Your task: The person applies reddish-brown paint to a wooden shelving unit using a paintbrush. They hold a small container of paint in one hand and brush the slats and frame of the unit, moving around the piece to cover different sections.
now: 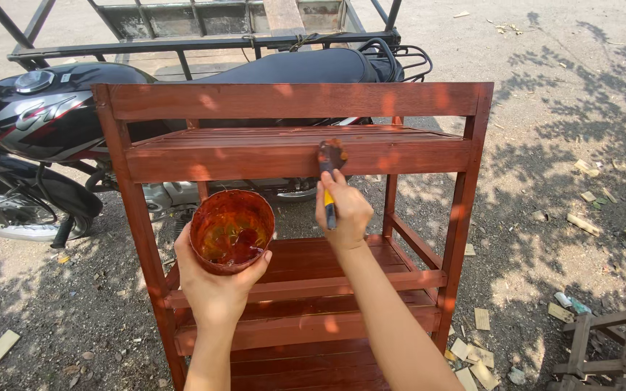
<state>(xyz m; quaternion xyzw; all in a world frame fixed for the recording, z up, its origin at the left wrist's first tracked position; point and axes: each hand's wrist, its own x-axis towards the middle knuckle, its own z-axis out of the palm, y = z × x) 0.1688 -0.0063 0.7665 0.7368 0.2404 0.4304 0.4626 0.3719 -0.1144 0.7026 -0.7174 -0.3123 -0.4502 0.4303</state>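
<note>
L hand (215,289) grip cups round, stain-smeared bowl (231,230). R hand (343,211) grip pinches brush (330,168), bristles on red-brown slatted wood shelf (291,156) front rail. Glossy black motorbike (52,116) behind; wood scraps (472,358) on dirt.

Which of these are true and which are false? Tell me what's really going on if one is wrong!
1. The left hand holds a bowl of reddish stain. True.
2. The right hand holds a hammer. False: it holds a brush.
3. The brush touches the top front rail of the shelf. True.
4. The shelf is blue. False: it is reddish brown.
5. A motorbike stands behind the shelf. True.
6. The ground is grass. False: it is bare dirt.
</note>
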